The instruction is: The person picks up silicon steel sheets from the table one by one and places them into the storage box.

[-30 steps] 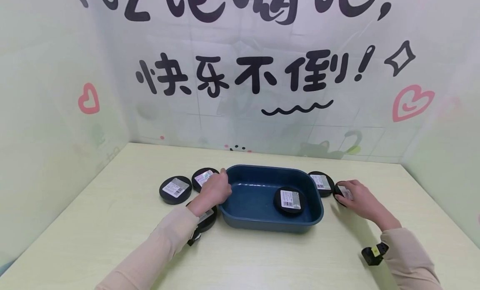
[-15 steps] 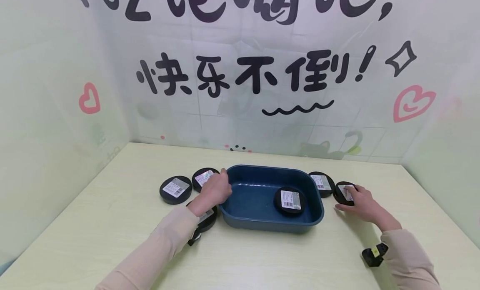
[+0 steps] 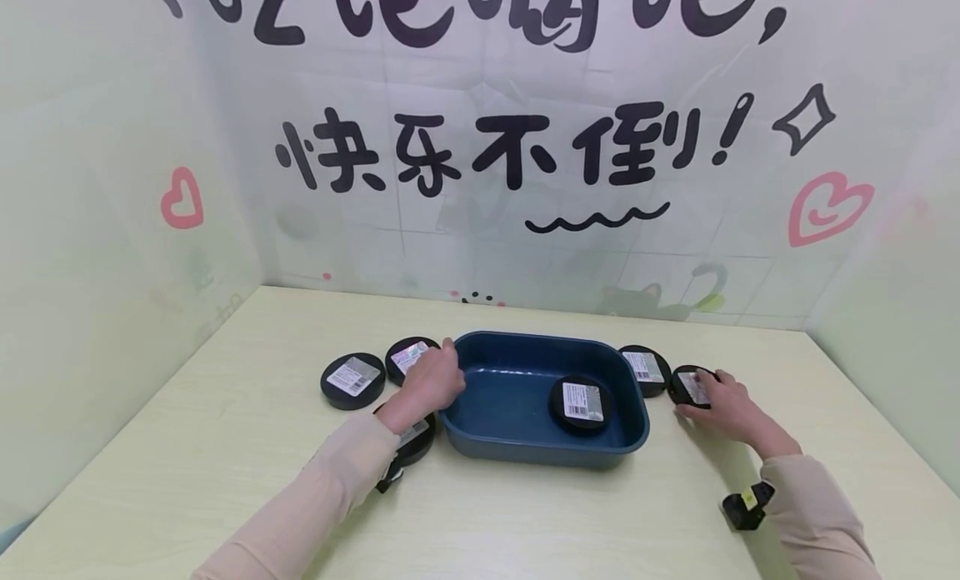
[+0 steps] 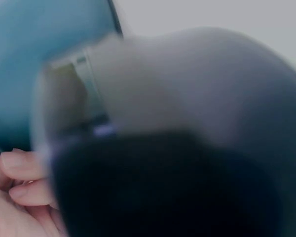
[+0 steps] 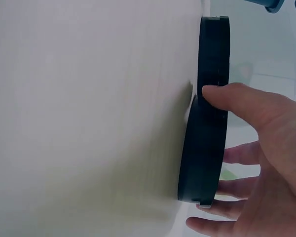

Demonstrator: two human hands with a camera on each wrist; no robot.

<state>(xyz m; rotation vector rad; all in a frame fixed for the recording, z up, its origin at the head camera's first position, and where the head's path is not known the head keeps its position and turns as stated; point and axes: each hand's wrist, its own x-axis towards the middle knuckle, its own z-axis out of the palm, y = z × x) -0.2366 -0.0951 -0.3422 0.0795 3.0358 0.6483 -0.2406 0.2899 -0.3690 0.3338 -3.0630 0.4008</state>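
Observation:
My left hand point(image 3: 435, 376) grips the left rim of a blue plastic basin point(image 3: 517, 451); its curled fingers point(image 4: 24, 173) show at the lower left of the left wrist view. Inside the basin, toward the right, lies a black round disc-shaped case point(image 3: 581, 402) with a silver-white label. Right of the basin my right hand point(image 3: 727, 409) holds another black round case point(image 3: 692, 387), thumb point(image 5: 227, 96) against its side and the other fingers around its far side. In the right wrist view this case point(image 5: 204, 153) leans slightly, overlapping a neighbouring case point(image 5: 214, 49).
Against the basin's right end sits a black case point(image 3: 645, 369). Two more, one far left point(image 3: 352, 380) and one behind my left hand point(image 3: 408, 357), lie on the pale table point(image 3: 525, 522). A further case point(image 3: 415, 441) is partly hidden by my left forearm. Printed walls surround the table.
My right hand has drawn back slightly to the right, and its fingers now lie farther round the case's right side. My left hand stays on the basin's rim.

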